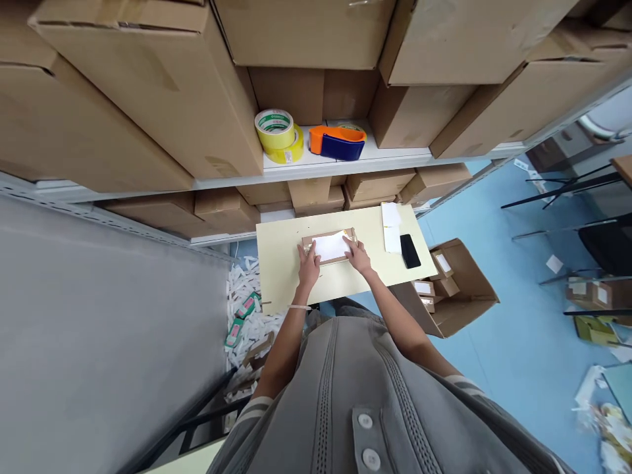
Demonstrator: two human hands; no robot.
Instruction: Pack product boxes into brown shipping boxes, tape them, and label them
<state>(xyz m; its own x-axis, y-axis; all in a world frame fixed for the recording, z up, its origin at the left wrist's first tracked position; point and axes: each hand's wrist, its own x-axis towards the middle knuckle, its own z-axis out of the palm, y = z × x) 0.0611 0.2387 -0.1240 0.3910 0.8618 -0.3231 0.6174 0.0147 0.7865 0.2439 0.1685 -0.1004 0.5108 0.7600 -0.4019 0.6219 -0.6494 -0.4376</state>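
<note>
A small flat cardboard box point(330, 248) with a white label on top lies on the pale yellow table point(286, 276). My left hand point(309, 262) rests on the box's left end, fingers pressed against its edge. On the right end lies my right hand point(357, 255), fingers laid over the corner. Both hands touch the box; it rests on the table.
A black phone point(409, 251) and white paper slips point(392, 227) lie on the table's right. Yellow tape rolls point(277, 135) and an orange-blue tape dispenser point(338, 142) sit on the shelf among cardboard boxes. An open carton point(457, 289) with small boxes stands on the blue floor at right.
</note>
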